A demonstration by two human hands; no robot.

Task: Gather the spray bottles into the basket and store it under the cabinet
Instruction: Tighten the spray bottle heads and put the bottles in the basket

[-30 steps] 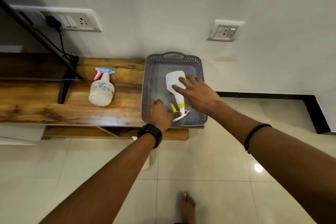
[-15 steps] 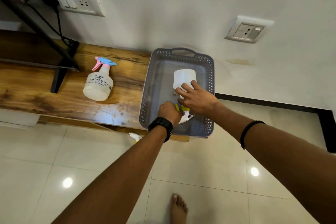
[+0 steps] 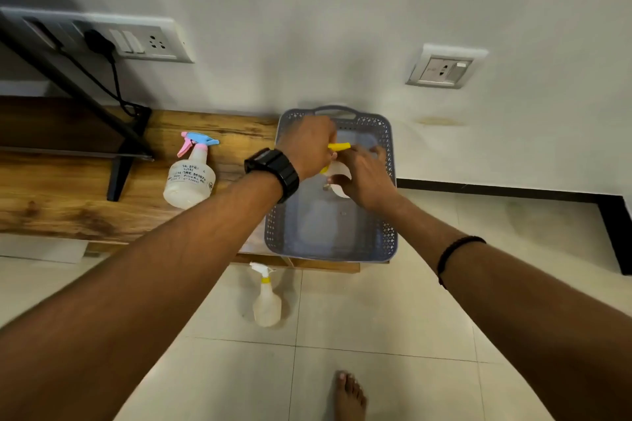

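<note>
A person bends over a grey perforated plastic basket (image 3: pixel 388 236) at the right end of a brown wooden bench (image 3: pixel 68 208), both hands working a white plastic spray bottle with a yellow nozzle (image 3: pixel 339 146) held inside the basket's far half. The left hand (image 3: pixel 307 143), a black watch (image 3: pixel 273 173) on its wrist, has its grip closed round the bottle's head. The right hand (image 3: pixel 366 178), a thin black band (image 3: pixel 458 255) on that wrist, has its grip curled round the white body just below. The bottle's long axis is mostly hidden by the two hands; the yellow nozzle tip pokes out to the right, and the body shows below it toward the person.

Three spray bottles are in sight. The second, a translucent round bottle with a pink and blue trigger (image 3: pixel 189 174), stands upright on the bench just left of the basket, its nozzle pointing right. The third, a slim cloudy-white bottle with a white trigger and yellow collar (image 3: pixel 266 299), stands on the cream tiled floor (image 3: pixel 376 335) in front of the bench, its nozzle turned left.

One basket sits on the bench, its handle against the white wall (image 3: pixel 342 10). Two socket plates are fixed to that wall, one with a black plug (image 3: pixel 99 41) in it. One bare foot (image 3: pixel 349 396) shows on the tiles.
</note>
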